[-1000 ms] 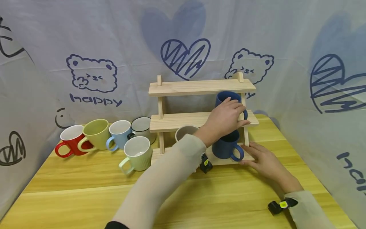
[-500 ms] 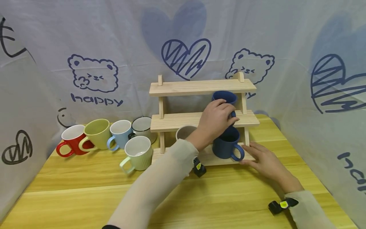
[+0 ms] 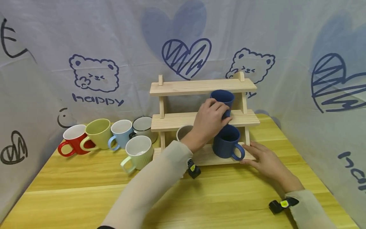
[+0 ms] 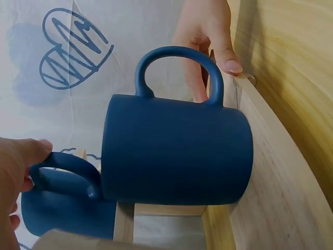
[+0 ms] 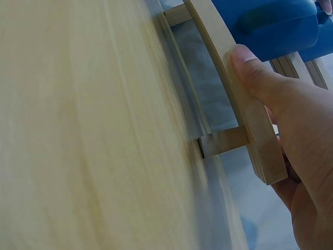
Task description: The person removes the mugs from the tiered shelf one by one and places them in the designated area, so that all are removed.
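Shifted leftward along the middle tier since the earlier frames: upper blue mug (image 3: 223,96), with left hand (image 3: 210,119). Listed left to right.

Table (image 3: 85,197), wood-grained: red mug (image 3: 76,143); yellow-green mug (image 3: 98,137); light blue mug (image 3: 124,137); grey mug (image 3: 144,125), dark-rimmed; ribbed pale green mug (image 3: 140,156), in front of the grey one.

Wooden rack (image 3: 200,86), three tiers: off-white mug (image 3: 183,132), bottom tier, partly hidden by the left arm.

Left hand: fingers curled, pinching the upper blue mug's handle.

Upper blue mug: upright, at the middle tier, just beyond the left hand, above and left of the right hand; base hidden, contact with the board cannot be told.

Lower blue mug (image 3: 225,147): upright, bottom tier, handle just beside the right hand.

Right hand (image 3: 266,162): partly closed, gripping the bottom board's right end, thumb on top.
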The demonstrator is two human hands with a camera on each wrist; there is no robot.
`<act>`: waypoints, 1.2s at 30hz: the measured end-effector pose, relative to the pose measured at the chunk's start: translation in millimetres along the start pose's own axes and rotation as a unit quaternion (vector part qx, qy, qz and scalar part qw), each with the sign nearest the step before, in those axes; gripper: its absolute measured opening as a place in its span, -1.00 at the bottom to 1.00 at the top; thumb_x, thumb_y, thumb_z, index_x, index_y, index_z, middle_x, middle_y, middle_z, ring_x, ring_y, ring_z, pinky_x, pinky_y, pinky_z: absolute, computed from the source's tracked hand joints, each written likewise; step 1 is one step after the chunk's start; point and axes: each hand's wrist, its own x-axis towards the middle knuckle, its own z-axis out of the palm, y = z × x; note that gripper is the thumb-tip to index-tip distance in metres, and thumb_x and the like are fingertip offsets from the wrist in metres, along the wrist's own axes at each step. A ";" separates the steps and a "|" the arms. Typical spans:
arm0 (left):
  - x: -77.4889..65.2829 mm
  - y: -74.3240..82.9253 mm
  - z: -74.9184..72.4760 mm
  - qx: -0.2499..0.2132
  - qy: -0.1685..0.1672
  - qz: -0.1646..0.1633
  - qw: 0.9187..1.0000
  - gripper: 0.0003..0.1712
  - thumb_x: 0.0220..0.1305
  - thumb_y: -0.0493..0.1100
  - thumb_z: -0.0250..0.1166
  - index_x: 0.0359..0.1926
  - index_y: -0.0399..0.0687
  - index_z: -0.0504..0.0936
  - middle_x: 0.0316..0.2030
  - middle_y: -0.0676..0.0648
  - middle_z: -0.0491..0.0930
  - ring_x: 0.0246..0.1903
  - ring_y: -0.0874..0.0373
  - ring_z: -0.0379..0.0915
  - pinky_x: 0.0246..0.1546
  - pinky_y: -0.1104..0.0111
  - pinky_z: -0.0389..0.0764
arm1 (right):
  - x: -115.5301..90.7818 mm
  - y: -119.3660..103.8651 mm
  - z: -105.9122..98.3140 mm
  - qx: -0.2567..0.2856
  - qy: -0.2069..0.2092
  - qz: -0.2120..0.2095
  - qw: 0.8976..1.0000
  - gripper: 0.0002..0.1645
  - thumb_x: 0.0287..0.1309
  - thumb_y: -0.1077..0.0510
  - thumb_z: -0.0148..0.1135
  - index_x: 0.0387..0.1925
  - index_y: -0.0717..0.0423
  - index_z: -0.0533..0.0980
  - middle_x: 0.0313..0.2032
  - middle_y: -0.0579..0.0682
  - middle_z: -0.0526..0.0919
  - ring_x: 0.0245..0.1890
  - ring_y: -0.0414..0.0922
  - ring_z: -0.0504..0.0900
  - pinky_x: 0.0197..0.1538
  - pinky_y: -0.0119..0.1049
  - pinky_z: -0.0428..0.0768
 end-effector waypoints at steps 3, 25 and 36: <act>-0.2 -3.5 -1.8 0.000 -0.018 -0.020 1.000 -0.53 0.23 0.17 0.36 0.03 0.01 0.66 -0.04 0.04 0.64 0.02 0.06 0.45 0.12 0.27 0.46 | 0.0 1.2 0.2 0.000 0.002 -0.002 1.000 -0.18 0.13 -0.25 0.33 0.30 0.11 0.44 0.28 0.38 0.35 0.23 0.35 0.35 0.12 0.30 0.43; -3.0 -26.0 -15.5 -0.066 -0.193 -0.150 0.967 -0.54 0.38 0.15 0.12 0.06 -0.07 0.54 -0.18 0.00 0.60 -0.18 0.06 0.44 -0.15 0.24 0.50 | 0.1 0.4 0.4 0.002 0.009 0.003 1.000 -0.18 0.12 -0.27 0.33 0.28 0.12 0.46 0.28 0.34 0.37 0.23 0.34 0.36 0.16 0.29 0.41; -10.0 -43.6 -21.9 -0.166 -0.199 -0.216 0.941 -0.55 0.36 -0.06 0.12 0.21 -0.11 0.47 -0.23 -0.10 0.63 -0.36 0.03 0.52 -0.24 0.14 0.59 | 0.2 -2.9 -0.9 0.004 0.002 0.011 1.000 -0.16 0.11 -0.28 0.34 0.28 0.14 0.46 0.29 0.34 0.36 0.25 0.34 0.34 0.17 0.31 0.39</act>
